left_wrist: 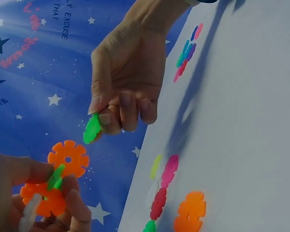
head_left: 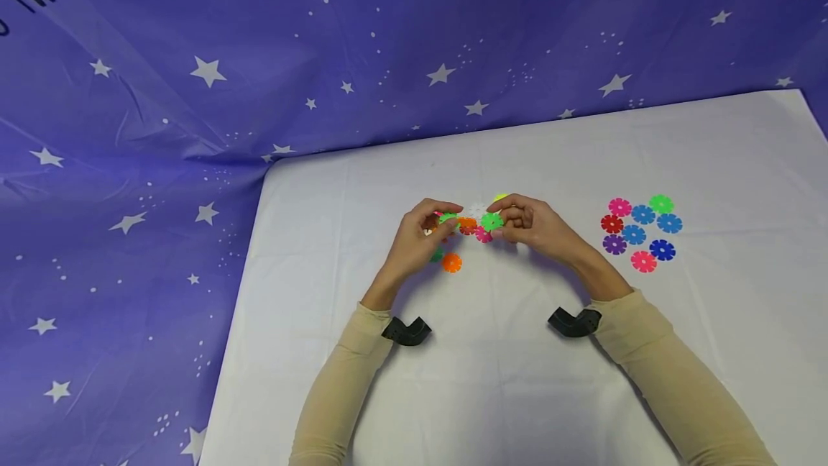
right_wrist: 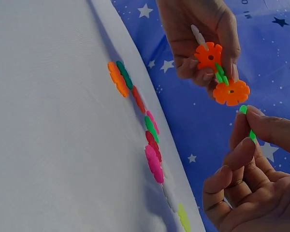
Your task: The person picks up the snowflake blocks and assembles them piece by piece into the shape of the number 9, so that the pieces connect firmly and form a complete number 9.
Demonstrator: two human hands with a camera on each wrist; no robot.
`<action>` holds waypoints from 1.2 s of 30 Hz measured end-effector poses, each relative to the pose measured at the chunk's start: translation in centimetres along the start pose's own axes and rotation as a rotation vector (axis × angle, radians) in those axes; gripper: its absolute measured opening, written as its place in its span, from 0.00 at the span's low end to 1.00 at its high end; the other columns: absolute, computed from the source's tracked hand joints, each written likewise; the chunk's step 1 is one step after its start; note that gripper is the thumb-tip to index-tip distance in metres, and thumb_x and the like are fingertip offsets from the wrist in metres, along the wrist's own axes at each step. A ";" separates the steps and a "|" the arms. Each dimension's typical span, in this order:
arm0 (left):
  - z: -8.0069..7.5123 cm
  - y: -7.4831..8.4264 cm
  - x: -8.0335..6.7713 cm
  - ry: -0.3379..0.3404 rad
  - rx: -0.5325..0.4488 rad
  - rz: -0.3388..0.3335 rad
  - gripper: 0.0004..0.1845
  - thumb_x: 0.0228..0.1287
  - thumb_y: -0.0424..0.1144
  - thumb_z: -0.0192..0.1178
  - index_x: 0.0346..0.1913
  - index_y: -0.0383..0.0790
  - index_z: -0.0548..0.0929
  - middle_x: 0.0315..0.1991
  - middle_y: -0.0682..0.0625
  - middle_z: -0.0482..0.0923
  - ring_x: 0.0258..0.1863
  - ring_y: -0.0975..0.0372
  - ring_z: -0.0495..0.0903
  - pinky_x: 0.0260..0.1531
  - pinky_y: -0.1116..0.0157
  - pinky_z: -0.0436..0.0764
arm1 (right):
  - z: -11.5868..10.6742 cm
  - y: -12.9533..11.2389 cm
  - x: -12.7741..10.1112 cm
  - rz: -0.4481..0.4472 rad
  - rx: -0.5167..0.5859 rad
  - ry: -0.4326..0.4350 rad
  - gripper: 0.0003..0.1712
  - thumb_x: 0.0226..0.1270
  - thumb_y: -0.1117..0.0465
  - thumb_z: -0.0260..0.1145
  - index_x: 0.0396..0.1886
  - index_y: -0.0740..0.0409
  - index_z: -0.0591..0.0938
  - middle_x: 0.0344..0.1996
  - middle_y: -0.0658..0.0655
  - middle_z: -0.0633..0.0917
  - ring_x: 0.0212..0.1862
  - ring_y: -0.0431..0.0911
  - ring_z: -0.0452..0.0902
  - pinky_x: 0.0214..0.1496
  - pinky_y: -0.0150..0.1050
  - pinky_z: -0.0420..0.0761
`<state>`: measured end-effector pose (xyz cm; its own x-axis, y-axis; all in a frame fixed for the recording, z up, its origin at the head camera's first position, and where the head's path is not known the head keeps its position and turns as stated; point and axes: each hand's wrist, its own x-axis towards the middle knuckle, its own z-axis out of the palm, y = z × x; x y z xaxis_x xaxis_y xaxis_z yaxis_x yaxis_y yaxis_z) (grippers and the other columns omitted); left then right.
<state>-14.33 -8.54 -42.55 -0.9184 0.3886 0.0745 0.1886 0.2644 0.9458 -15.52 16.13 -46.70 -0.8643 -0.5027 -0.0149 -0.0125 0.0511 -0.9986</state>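
In the head view my left hand (head_left: 414, 239) and right hand (head_left: 535, 225) are held up close together above the table. Left fingers grip a short chain of slotted flower-shaped discs: a white disc (right_wrist: 198, 36), an orange disc (right_wrist: 210, 57), a green disc (right_wrist: 221, 74) and an outer orange disc (right_wrist: 232, 93). Between right thumb and fingertips I pinch a single green disc (left_wrist: 92, 129). A small gap separates it from the outer orange disc in the left wrist view. Below the hands lie loose discs, among them an orange one (head_left: 452, 263) and a pink one (head_left: 483, 235).
To the right, a cluster of loose discs, including a purple disc (head_left: 614, 244) and a dark blue disc (head_left: 663, 249), lies on the white-covered table (head_left: 466, 394). A blue star-patterned cloth (head_left: 362, 42) borders the table's back and left. Black curved pieces (head_left: 407, 331) sit at both wrists.
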 end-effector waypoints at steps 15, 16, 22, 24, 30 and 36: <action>0.6 -2.4 0.7 0.033 0.079 0.045 0.10 0.67 0.31 0.60 0.49 0.36 0.85 0.46 0.43 0.80 0.40 0.56 0.77 0.44 0.66 0.75 | 0.3 -0.4 -0.2 -0.029 -0.055 -0.029 0.22 0.65 0.69 0.67 0.58 0.66 0.75 0.36 0.59 0.80 0.33 0.42 0.73 0.34 0.31 0.74; 0.7 -2.3 0.7 0.030 0.082 0.042 0.10 0.67 0.30 0.60 0.48 0.35 0.85 0.46 0.42 0.80 0.41 0.56 0.77 0.44 0.66 0.75 | 0.4 -0.4 -0.2 -0.033 -0.059 -0.031 0.22 0.64 0.69 0.67 0.58 0.66 0.75 0.36 0.60 0.80 0.33 0.43 0.74 0.34 0.31 0.74; 0.8 -2.3 0.6 -0.007 0.075 0.010 0.09 0.67 0.31 0.61 0.47 0.33 0.85 0.45 0.40 0.82 0.41 0.55 0.77 0.43 0.68 0.74 | 0.4 -0.5 -0.2 -0.041 -0.108 -0.001 0.22 0.63 0.69 0.68 0.57 0.68 0.77 0.37 0.62 0.81 0.34 0.43 0.77 0.35 0.30 0.77; 0.8 -2.4 0.6 -0.035 0.042 -0.003 0.09 0.66 0.32 0.63 0.46 0.33 0.85 0.44 0.41 0.83 0.40 0.54 0.79 0.42 0.70 0.75 | 0.5 -0.5 -0.2 -0.046 -0.116 0.006 0.21 0.63 0.70 0.68 0.56 0.68 0.78 0.38 0.62 0.81 0.36 0.43 0.78 0.37 0.31 0.80; 0.7 -2.9 0.5 -0.048 -0.055 0.014 0.07 0.63 0.35 0.66 0.41 0.34 0.86 0.39 0.42 0.84 0.36 0.43 0.84 0.33 0.63 0.81 | 1.1 -0.3 -0.2 -0.081 -0.104 0.011 0.19 0.62 0.71 0.68 0.54 0.67 0.81 0.40 0.63 0.82 0.36 0.43 0.81 0.39 0.35 0.82; 1.1 -3.0 0.5 -0.044 -0.114 0.048 0.06 0.63 0.33 0.65 0.38 0.32 0.85 0.38 0.40 0.83 0.36 0.41 0.84 0.39 0.49 0.83 | 1.4 -0.1 -0.1 -0.088 -0.095 0.038 0.18 0.60 0.73 0.69 0.51 0.69 0.82 0.36 0.63 0.84 0.33 0.43 0.81 0.35 0.37 0.82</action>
<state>-15.02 -8.17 -45.73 -0.8924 0.4378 0.1093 0.1893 0.1434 0.9714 -14.72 15.00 -46.68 -0.8760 -0.4761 0.0766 -0.1353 0.0901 -0.9867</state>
